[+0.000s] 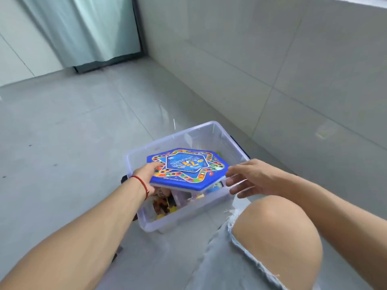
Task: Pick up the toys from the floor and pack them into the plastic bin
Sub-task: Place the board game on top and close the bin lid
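A clear plastic bin (211, 133) stands on the grey tiled floor in front of me. A blue hexagonal board game box (186, 167) lies flat across the top of the toys inside it. My left hand (147, 173), with a red string at the wrist, grips the box's left edge, thumb on top. My right hand (249, 177) hovers at the box's right corner with its fingers relaxed and spread, holding nothing. Under the box, several small toys (164, 204) show through the bin's near wall, too jumbled to name.
A tiled wall (272, 70) runs along the right, close behind the bin. A curtain and dark door frame (88, 32) stand at the far end. Bare floor tiles (62, 132) stretch to the left. My right knee (276, 233) is raised just in front of the bin.
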The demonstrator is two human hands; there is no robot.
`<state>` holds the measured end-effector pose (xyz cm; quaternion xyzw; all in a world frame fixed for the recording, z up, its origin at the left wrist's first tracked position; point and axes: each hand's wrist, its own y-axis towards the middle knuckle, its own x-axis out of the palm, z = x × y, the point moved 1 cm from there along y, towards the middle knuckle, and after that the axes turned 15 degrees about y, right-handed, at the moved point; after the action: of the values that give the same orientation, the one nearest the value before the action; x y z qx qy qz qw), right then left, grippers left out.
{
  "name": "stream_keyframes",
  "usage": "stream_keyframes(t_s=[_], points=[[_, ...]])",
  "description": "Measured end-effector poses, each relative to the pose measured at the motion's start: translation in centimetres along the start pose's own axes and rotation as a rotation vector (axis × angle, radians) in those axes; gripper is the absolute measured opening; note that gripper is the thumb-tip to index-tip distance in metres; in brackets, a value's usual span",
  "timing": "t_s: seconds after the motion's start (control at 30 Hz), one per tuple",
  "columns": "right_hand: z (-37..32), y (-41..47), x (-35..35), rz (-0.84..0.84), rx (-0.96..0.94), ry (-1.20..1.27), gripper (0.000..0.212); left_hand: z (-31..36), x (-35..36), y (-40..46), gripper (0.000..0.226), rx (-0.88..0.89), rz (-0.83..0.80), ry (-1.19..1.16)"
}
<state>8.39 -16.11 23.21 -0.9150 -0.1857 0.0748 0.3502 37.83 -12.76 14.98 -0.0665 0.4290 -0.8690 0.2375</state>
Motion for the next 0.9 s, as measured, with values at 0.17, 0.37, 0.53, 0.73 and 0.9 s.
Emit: stream_keyframes(t_s=[0.17, 0.37, 0.53, 0.73, 0.9], points=[[2.2, 1.9, -0.7, -0.019, -0.175, -0.325, 0.025, -4.4, 1.3, 2.0, 0.022, 0.118, 0.232, 0.047], [3.8, 4.8, -0.9, -0.082, -0.38, -0.968, 0.047, -5.6, 1.7, 3.5, 0.034, 0.21, 0.432, 0.322], [6.1, 6.6, -0.4, -0.12, -0.243, -1.17, 0.047, -6.3, 1.5, 4.3, 0.041, 0.422, 0.511, 0.931], [6.3, 6.9, -0.3, -0.126, -0.26, -1.242, 0.053, -9.1, 3.7, 3.6, 0.046, 0.764, 0.324, 1.43], [5.2, 6.2, -0.9, -0.148, -0.324, -1.02, 0.059, -7.6, 2.1, 0.9, 0.045, 0.863, 0.348, 1.105]])
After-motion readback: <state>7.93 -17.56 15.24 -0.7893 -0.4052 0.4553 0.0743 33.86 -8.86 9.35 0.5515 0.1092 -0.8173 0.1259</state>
